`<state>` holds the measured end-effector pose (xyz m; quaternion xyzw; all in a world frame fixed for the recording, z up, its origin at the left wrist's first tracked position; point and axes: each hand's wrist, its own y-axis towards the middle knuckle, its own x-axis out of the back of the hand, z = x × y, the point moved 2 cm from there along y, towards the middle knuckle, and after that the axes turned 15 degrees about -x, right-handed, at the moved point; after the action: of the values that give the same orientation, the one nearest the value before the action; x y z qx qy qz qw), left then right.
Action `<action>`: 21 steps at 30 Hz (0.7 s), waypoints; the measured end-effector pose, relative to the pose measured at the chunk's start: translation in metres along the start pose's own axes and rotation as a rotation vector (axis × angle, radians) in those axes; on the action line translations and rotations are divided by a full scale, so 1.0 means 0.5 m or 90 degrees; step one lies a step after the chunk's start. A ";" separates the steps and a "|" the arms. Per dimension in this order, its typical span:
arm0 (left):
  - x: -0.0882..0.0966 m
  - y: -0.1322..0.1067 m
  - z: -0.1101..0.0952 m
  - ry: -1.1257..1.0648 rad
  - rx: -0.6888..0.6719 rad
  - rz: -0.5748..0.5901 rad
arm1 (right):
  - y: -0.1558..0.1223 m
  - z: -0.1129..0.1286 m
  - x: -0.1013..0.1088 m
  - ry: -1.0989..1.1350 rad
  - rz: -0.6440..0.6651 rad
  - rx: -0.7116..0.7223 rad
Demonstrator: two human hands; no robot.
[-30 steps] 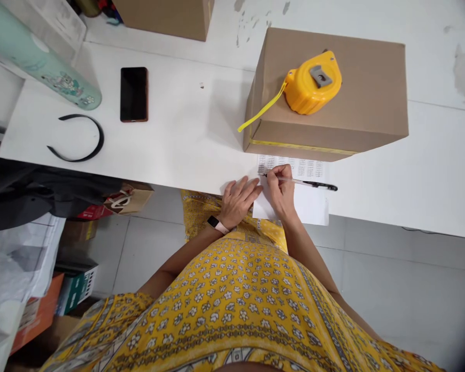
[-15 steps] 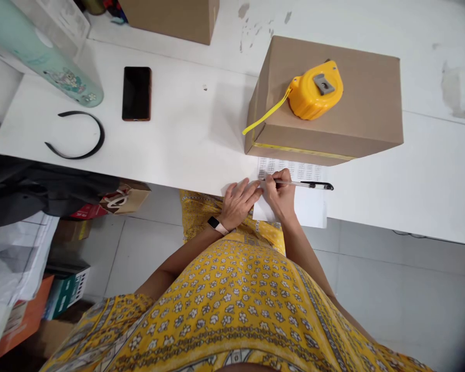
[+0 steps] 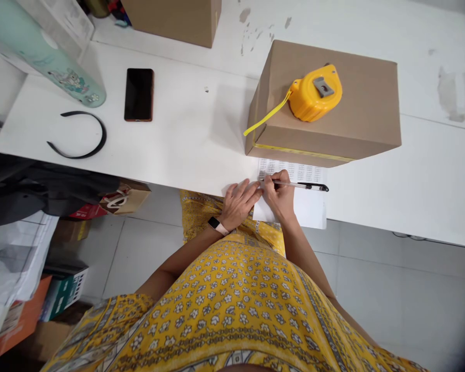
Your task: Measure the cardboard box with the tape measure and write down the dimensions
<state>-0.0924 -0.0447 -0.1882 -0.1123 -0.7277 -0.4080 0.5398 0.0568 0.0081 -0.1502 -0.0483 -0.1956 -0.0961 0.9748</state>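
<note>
Barely anything shifts over the last second: the right hand [image 3: 282,199] stays at the sheet of paper [image 3: 310,208], its fingers pinching a pen [image 3: 308,186] near the writing end, and the pen's back end now lies nearer the knuckles than before. That suggests the writing carries on in the same small patch, by the left side of the printed rows. The left hand [image 3: 236,204], with a watch [image 3: 218,225] on its wrist, also keeps its place; it grips nothing, lying palm down at the edge of the table [image 3: 189,139] with fingers slightly spread and fingertips at the paper's left edge. Whether they press on it, I cannot tell.

The paper lies in front of the cardboard box [image 3: 364,103], its lower edge jutting past the table edge. The box hides its top end, and whether it runs beneath is unclear. The print is too small to read, and any fresh ink near the pen tip can't be made out. On the box sits a yellow tape measure [image 3: 313,101], its underside out of sight. The frame cuts off the bottle [image 3: 58,62] and a second box [image 3: 174,20].
</note>
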 end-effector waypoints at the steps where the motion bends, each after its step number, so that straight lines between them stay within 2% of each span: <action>1: 0.000 0.000 0.000 -0.007 0.003 0.007 | 0.000 -0.001 0.000 -0.003 0.000 -0.003; 9: 0.001 0.002 0.001 -0.022 0.015 0.048 | 0.001 -0.002 -0.001 -0.012 0.001 -0.002; 16: -0.001 0.000 0.001 -0.010 0.002 0.015 | 0.002 0.000 -0.001 -0.008 0.000 0.005; 21: 0.001 0.000 0.001 -0.010 0.006 0.019 | 0.002 0.001 -0.001 0.000 -0.008 0.000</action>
<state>-0.0930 -0.0447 -0.1878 -0.1237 -0.7322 -0.3956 0.5405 0.0565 0.0092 -0.1497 -0.0470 -0.1957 -0.1023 0.9742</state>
